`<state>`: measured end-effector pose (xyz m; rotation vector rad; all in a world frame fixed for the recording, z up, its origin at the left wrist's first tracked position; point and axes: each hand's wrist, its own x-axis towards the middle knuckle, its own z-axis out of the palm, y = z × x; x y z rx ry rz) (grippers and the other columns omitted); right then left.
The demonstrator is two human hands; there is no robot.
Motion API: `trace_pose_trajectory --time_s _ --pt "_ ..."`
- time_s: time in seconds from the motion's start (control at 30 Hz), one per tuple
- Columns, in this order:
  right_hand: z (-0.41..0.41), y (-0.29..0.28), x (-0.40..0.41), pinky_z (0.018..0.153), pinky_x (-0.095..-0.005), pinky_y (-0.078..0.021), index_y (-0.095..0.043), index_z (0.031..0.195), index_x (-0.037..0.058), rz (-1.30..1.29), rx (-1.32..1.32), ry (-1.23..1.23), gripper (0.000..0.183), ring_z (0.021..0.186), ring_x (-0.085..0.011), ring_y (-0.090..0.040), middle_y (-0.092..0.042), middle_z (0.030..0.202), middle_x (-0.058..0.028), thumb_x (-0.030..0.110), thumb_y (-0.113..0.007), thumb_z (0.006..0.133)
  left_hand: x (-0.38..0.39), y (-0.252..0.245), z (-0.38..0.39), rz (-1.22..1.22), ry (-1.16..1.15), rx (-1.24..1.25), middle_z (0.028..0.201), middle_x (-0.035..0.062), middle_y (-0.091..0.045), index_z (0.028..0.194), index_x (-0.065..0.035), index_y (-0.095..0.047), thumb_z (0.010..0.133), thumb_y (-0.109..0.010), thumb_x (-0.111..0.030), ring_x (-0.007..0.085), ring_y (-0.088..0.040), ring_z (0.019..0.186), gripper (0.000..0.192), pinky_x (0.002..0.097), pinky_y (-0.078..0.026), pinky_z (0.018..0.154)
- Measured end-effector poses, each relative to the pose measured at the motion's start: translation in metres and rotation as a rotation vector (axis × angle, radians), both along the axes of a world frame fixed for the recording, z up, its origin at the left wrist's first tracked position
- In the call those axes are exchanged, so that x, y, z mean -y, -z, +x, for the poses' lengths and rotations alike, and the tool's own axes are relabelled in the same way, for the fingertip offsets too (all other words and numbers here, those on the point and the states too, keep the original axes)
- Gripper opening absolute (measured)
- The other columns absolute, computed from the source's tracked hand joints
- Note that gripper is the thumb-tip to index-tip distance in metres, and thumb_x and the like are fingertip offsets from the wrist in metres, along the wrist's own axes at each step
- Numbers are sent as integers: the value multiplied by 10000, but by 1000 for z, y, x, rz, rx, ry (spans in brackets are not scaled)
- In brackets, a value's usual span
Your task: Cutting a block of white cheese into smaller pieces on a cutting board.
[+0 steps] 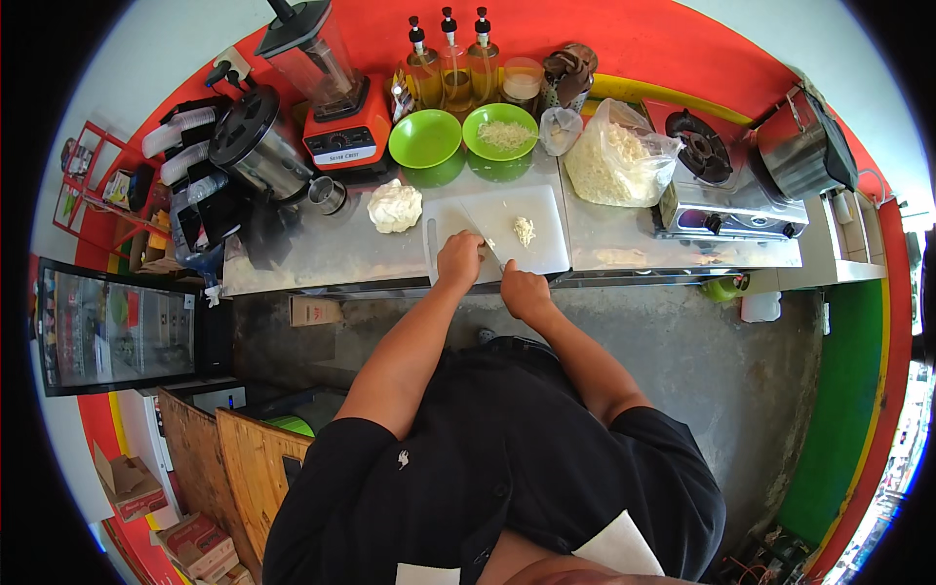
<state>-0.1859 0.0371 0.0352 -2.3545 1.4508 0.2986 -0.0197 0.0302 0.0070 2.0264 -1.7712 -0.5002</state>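
Note:
My right hand (525,292) grips a kitchen knife at the near edge of a white cutting board (545,256). The knife's blade (481,228) slants away to the upper left across the board. Close to the blade, on its left, my left hand (461,259) is bent over the board with fingers curled down. A small pale piece (491,243) shows by its fingertips; whatever lies under the fingers is hidden. Right of the blade sits a little heap of pale shreds (524,232). A knotted white plastic bag (395,206) lies left of the board.
Behind the board stand a green bowl (425,139) and another green bowl holding pale shreds (504,135). A clear bag of pale food (621,157) is beside the gas stove (731,208). A red-based blender (346,139) and a steel cup (327,195) stand left.

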Motion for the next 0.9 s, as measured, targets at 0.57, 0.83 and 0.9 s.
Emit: trace_pose_trajectory --time_s 0.57,0.83,0.9 --pt "1 -16 0 780 -431 -593 -529 1095 -28 49 -7 -15 222 898 -346 -756 -749 929 -212 117 -563 930 4 -12 -3 119 68 85 1096 83 -681 938 -92 -778 848 -646 -91 320 -633 1083 160 439 -570 890" --pt "-4 -22 -2 785 -453 -591 -519 1095 -28 42 35 0 215 899 -371 -751 -742 939 -239 102 -551 927 -1 -7 3 52 52 70 1045 99 -685 940 -105 -765 858 -618 -81 337 -637 1027 170 457 -560 846" --pt "-6 -20 -8 795 -455 -589 -515 1102 -28 78 11 1 213 910 -374 -749 -742 946 -240 93 -544 930 -5 -4 0 83 46 67 1069 84 -692 979 -109 -766 853 -614 -64 319 -634 1055 203 448 -565 859"
